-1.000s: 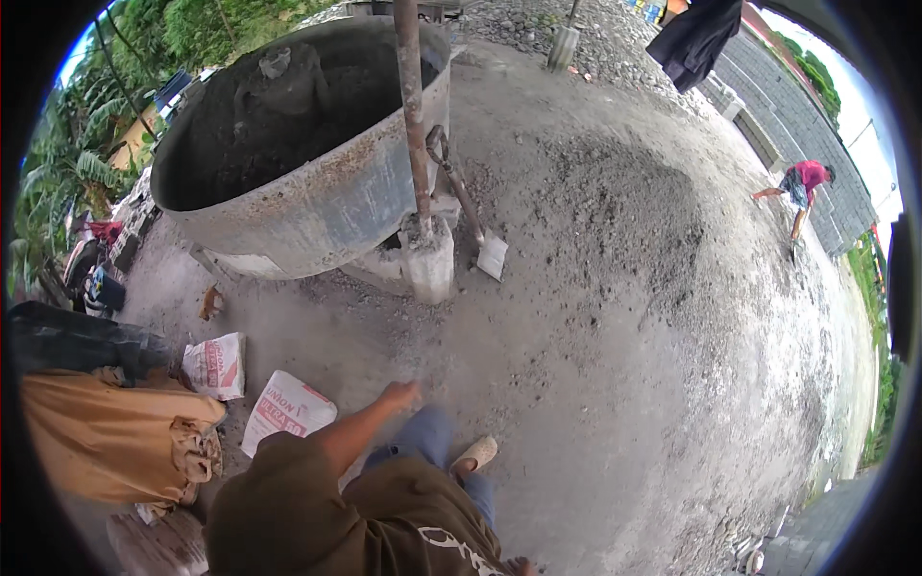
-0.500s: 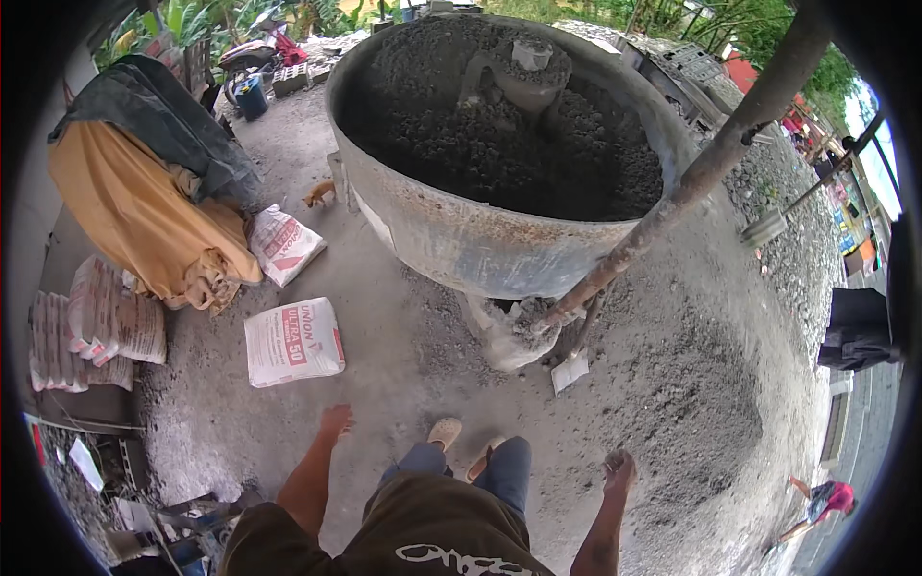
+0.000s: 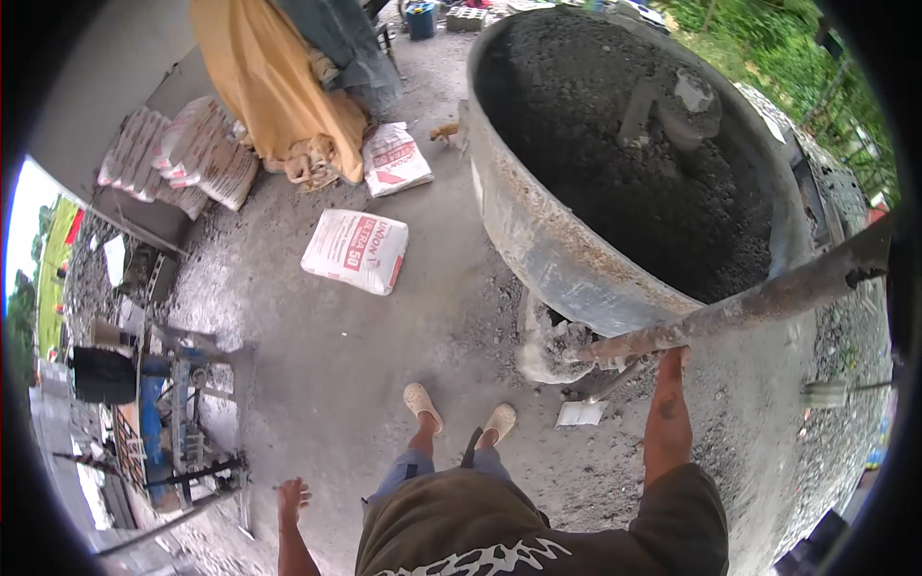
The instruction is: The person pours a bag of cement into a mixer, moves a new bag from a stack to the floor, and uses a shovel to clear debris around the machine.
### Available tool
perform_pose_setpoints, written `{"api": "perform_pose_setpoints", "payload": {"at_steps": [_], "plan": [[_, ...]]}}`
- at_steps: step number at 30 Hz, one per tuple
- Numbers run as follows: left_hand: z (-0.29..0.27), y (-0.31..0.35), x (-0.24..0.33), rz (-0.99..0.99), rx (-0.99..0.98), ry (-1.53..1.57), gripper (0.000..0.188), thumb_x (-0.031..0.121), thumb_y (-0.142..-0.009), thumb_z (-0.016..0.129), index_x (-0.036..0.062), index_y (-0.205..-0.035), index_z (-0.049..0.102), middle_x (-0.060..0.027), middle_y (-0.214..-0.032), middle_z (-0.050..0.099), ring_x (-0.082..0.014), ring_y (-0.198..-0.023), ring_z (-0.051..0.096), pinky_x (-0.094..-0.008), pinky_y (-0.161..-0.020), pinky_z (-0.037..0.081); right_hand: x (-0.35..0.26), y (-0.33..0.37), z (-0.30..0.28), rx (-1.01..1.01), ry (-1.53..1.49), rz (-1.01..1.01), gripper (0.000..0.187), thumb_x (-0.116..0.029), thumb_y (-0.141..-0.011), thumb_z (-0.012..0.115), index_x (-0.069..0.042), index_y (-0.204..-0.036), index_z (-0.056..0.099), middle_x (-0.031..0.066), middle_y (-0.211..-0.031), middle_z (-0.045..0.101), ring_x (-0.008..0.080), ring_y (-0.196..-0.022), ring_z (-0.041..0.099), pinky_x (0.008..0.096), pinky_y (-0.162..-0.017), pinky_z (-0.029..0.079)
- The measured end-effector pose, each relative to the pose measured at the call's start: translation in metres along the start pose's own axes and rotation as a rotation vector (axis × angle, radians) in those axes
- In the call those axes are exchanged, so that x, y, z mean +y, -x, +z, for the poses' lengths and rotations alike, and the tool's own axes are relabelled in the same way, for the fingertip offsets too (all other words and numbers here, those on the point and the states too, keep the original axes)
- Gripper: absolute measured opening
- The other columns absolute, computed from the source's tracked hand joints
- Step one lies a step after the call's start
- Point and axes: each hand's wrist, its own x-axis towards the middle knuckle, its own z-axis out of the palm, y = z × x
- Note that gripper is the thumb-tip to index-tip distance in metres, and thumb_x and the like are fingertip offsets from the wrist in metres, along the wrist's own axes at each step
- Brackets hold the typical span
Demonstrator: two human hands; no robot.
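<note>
My left hand [image 3: 293, 497] hangs low at my side with its fingers apart and nothing in it. My right arm reaches forward, and my right hand [image 3: 674, 361] is at the underside of a long rusty metal pole [image 3: 768, 305]; its fingers are hard to make out, so I cannot tell whether they wrap round it. The pole slants up to the right from a cement-caked foot [image 3: 545, 348] beside a big round metal mixing drum [image 3: 567, 245]. Dark grey, crumbly mix [image 3: 615, 173] lies in the drum around a caked central hub [image 3: 687, 115].
A full cement bag [image 3: 355, 250] lies on the ground ahead, another bag [image 3: 396, 158] behind it. Stacked bags [image 3: 197, 154] stand by an orange tarp [image 3: 279, 86]. A small brown animal [image 3: 444, 131] is near the drum. A blue metal machine [image 3: 168, 422] stands at left.
My view has swung left, so the drum now sits further right. My right hand has come up from beside me to the pole. My left hand has dropped back to my side.
</note>
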Motion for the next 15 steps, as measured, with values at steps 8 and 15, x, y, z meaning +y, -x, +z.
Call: {"api": "perform_pose_setpoints", "payload": {"at_steps": [8,15], "plan": [[-0.014,0.067,-0.101,-0.316,-0.157,0.004,0.047,0.04,-0.09,0.058,0.0049,-0.122,0.058,-0.0147,-0.108,0.068,-0.0272,-0.081,0.069,-0.0434,-0.068,0.054,-0.035,0.074,0.024,-0.229,-0.301,0.123,0.042,-0.039,-0.089,0.059,-0.013,-0.121,0.052,0.0079,-0.105,0.058,0.0204,-0.091,0.056,0.0411,-0.078,0.047],[-0.049,0.005,-0.147,-0.395,-0.168,0.168,0.047,0.041,-0.093,0.054,0.0056,-0.123,0.058,-0.0157,-0.11,0.068,-0.0286,-0.086,0.069,-0.0437,-0.071,0.054,-0.07,0.245,-0.061,0.277,0.196,0.471,0.028,-0.032,-0.084,0.069,-0.015,-0.075,0.049,0.0008,-0.071,0.056,0.0146,-0.066,0.058,0.0337,-0.056,0.048]]}}
